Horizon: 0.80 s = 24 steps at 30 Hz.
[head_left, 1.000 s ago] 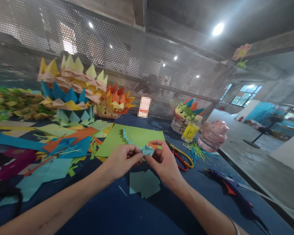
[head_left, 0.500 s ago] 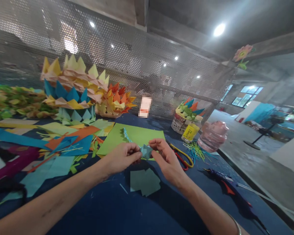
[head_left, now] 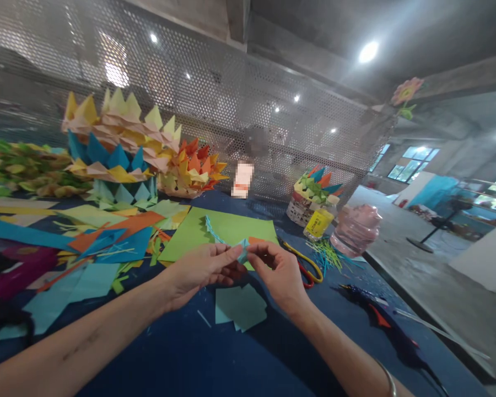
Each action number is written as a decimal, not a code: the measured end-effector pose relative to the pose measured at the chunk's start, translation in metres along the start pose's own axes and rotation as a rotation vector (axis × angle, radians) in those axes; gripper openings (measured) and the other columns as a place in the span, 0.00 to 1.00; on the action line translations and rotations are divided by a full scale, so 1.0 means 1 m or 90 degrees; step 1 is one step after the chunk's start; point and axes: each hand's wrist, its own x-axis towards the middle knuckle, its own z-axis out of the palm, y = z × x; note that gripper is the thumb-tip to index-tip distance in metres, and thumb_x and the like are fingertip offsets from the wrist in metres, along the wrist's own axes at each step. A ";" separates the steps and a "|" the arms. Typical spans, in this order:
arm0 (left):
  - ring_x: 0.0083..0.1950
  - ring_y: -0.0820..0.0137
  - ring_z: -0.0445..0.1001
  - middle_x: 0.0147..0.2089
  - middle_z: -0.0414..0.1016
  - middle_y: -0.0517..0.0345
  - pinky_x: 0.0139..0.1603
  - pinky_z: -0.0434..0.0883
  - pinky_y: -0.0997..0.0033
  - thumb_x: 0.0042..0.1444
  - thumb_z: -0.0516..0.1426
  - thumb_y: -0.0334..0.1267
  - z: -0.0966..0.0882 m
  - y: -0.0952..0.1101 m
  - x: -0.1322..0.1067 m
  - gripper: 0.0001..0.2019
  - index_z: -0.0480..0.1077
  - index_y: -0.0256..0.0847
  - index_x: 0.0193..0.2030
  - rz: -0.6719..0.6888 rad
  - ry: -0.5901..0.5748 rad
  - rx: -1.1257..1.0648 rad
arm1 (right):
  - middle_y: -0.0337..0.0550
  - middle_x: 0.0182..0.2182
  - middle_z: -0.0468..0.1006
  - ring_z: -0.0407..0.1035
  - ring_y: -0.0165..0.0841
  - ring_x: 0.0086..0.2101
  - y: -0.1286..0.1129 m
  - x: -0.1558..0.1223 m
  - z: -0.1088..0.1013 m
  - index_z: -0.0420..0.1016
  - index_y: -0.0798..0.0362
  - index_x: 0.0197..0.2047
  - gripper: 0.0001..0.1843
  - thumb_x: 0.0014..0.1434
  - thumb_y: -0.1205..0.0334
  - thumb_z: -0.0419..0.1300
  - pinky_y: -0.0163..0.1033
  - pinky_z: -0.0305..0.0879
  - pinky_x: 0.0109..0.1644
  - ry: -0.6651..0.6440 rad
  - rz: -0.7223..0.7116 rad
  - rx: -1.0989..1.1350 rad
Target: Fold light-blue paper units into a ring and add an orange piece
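A small piece of folded light-blue paper (head_left: 242,251) is pinched between my two hands, above the near edge of a green sheet (head_left: 186,234). My left hand (head_left: 209,267) grips it between thumb and fingers from the left. From the right, my right hand (head_left: 275,267) closes its thumb and fingertips on the other side; the fingers partly hide the paper. Behind my left hand a thin light-blue folded paper strip (head_left: 211,231) lies on the green sheet. Just below my hands, several pale-blue paper squares (head_left: 240,309) overlap on the dark blue table (head_left: 182,358).
Scissors (head_left: 310,267) and a glue gun (head_left: 388,322) lie to the right, near thin paper strips (head_left: 334,255), a yellow-labelled bottle (head_left: 318,223) and a pink bottle (head_left: 357,229). Paper scraps (head_left: 107,242) and folded-paper crowns (head_left: 124,143) fill the left. A purple tool (head_left: 22,270) is at far left.
My left hand has turned, its thumb now on top of the folded paper. My right fingers have curled in closer against it. The whole view has shifted slightly.
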 end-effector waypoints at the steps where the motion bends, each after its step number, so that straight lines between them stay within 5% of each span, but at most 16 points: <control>1: 0.37 0.70 0.72 0.34 0.75 0.55 0.40 0.67 0.71 0.49 0.60 0.51 0.000 -0.001 0.000 0.18 0.71 0.37 0.36 -0.002 -0.012 0.003 | 0.42 0.30 0.78 0.73 0.33 0.31 0.000 -0.001 0.001 0.75 0.53 0.36 0.06 0.54 0.62 0.60 0.38 0.69 0.38 -0.001 0.007 0.001; 24: 0.27 0.73 0.65 0.23 0.69 0.63 0.33 0.63 0.71 0.40 0.58 0.40 -0.001 -0.002 0.005 0.08 0.66 0.38 0.25 0.096 0.082 0.179 | 0.41 0.34 0.78 0.71 0.32 0.34 -0.009 -0.002 -0.003 0.74 0.52 0.39 0.08 0.54 0.68 0.58 0.36 0.67 0.39 -0.081 -0.112 -0.172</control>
